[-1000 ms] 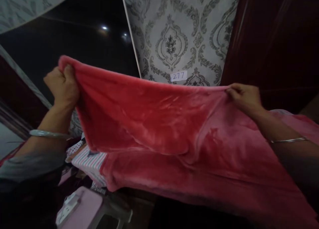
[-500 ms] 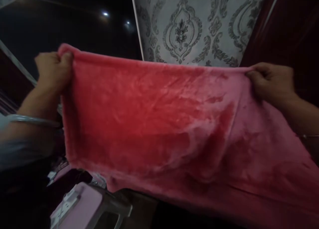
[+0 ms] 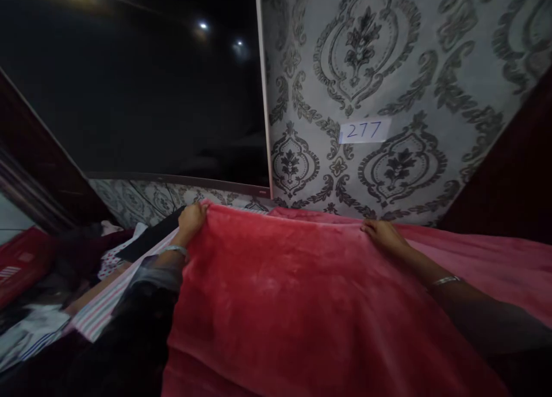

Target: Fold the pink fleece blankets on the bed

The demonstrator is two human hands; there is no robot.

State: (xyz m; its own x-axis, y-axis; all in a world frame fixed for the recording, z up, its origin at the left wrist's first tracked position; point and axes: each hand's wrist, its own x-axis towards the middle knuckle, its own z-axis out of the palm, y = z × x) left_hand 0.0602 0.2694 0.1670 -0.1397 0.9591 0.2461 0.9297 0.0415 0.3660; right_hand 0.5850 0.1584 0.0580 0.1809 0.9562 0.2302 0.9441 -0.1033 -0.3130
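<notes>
A pinkish-red plush blanket (image 3: 280, 293) stretches between my two hands and hangs down toward me. My left hand (image 3: 193, 218) is closed on its far left corner, with a bracelet at the wrist. Farther right along the same edge, my right hand (image 3: 383, 233) pinches the fabric, also with a bracelet at the wrist. More pink fabric (image 3: 487, 259) spreads out beyond my right arm; whether it is the same piece I cannot tell. Beside my left arm lies a striped cloth (image 3: 101, 310).
A large dark television (image 3: 172, 98) hangs on the patterned wall (image 3: 297, 57), next to a paper label (image 3: 365, 130) reading 277. At left are piled clothes (image 3: 34, 328), a dotted cloth (image 3: 112, 259) and a red bag (image 3: 26, 264). A dark red panel (image 3: 509, 184) stands at right.
Both hands have moved forward and down, away from me, still gripping the blanket's edge. The blanket went from held up to sloping down. The view has risen, showing more of the wall and television.
</notes>
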